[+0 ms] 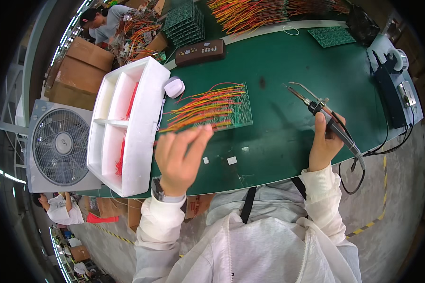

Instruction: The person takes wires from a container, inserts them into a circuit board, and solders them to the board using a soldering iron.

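In my right hand (327, 141) is a soldering iron (334, 123) with a thin metal feed tube beside its tip. The iron points up and to the left over the green mat, clear of the board. My left hand (178, 158) is closed, its fingertips together at the near edge of a green circuit board (243, 106). Whatever those fingers hold, if anything, is too small to make out. Rows of red, orange and yellow wires (203, 107) lie across the board and stick out past its left side.
Left stands a white foam box (144, 118) with red wires in its compartments, beside a fan (63, 141). A brown case (200, 52) and stacked boards (184, 23) lie farther back. A soldering station (392, 87) sits right, its cable hanging over the table edge. Another person (111, 21) works far left.
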